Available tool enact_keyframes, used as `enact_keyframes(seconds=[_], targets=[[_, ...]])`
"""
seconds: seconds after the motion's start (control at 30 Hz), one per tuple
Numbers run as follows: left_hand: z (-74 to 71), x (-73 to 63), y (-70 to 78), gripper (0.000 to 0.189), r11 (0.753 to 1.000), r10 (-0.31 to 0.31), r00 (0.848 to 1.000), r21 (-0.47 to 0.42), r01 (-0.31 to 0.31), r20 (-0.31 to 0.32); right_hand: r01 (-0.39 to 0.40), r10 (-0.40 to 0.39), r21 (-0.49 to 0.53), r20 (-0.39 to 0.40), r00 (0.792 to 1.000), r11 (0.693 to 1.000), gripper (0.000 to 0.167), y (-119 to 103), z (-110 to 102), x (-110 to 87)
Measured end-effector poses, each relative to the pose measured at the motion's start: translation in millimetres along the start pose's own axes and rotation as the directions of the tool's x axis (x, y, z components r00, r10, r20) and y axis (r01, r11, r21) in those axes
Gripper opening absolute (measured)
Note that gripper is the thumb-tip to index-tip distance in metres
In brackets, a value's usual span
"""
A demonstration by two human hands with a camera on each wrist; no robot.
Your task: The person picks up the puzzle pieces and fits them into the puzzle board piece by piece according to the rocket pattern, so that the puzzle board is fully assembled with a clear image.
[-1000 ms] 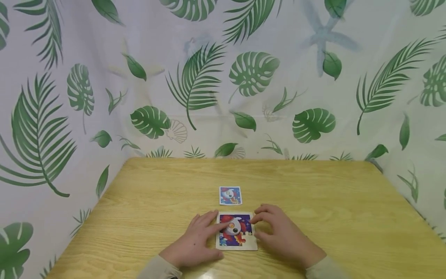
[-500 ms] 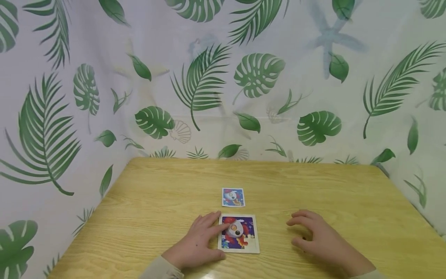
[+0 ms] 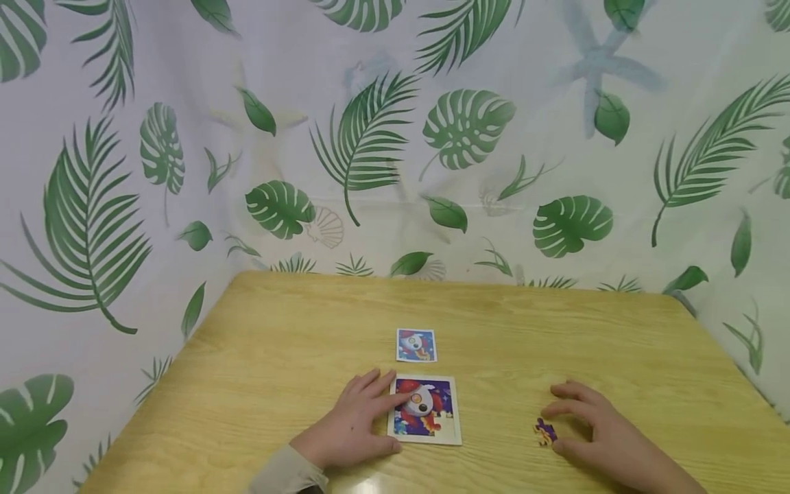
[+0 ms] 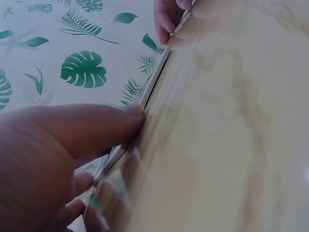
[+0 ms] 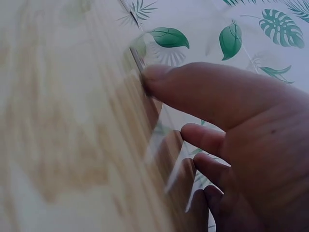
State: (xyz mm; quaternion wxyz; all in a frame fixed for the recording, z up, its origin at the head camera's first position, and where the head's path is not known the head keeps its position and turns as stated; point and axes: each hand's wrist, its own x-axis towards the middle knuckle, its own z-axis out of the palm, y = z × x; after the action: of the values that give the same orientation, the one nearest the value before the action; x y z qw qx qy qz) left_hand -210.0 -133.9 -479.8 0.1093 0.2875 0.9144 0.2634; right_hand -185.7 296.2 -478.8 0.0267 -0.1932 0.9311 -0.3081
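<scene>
My left hand lies over the left side of a square jigsaw puzzle in a pale frame. The index fingertip touches the rocket picture, and the thumb is by the lower left corner. A bare pale patch shows at the puzzle's lower right. To the right, a loose purple and orange puzzle piece lies flat on the table. My right hand is beside it, fingers spread around its right side. In the right wrist view the thumb of that hand is right at the piece's thin edge.
A small card printed with the same rocket lies just behind the puzzle. The wooden table reaches back to a leaf-patterned curtain, which also hangs along both sides.
My right hand has moved away from the puzzle's right edge, out to the right, beside the loose piece now in view. The left hand stays on the puzzle.
</scene>
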Motion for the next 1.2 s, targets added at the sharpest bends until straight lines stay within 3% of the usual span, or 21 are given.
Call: enact_keyframes(seconds=[0.1,0.3,0.53,0.8,1.03,1.2], targets=[[-1.2,3.8,1.0,0.073,1.000,0.008,1.000,0.013,-0.008,-0.003,0.028,-0.027,0.025,-0.011,1.000,0.999,0.027,3.3,-1.7,-1.0],[0.8,0.8,-3.6,0.072,1.000,-0.009,1.000,0.013,0.009,-0.004,0.081,-0.082,-0.024,-0.014,0.997,0.996,0.023,8.8,3.8,1.1],[-0.1,-0.3,-6.4,0.072,1.000,-0.002,1.000,0.012,0.002,-0.004,0.068,-0.069,-0.040,-0.026,0.997,0.997,0.020,7.8,7.4,6.2],[0.9,5.0,-1.9,0.070,1.000,-0.010,1.000,-0.018,0.010,-0.002,0.100,-0.111,-0.090,-0.128,0.985,0.991,0.025,5.7,8.9,4.0],[1.3,5.4,-0.3,0.069,0.999,-0.024,1.000,-0.026,0.024,0.002,0.060,-0.061,-0.011,-0.042,0.997,0.998,0.015,-14.1,19.7,12.6],[0.9,5.1,1.3,0.069,0.999,-0.025,1.000,-0.023,0.025,-0.002,0.083,-0.083,-0.002,-0.051,0.995,0.997,0.018,-39.5,34.5,25.6]])
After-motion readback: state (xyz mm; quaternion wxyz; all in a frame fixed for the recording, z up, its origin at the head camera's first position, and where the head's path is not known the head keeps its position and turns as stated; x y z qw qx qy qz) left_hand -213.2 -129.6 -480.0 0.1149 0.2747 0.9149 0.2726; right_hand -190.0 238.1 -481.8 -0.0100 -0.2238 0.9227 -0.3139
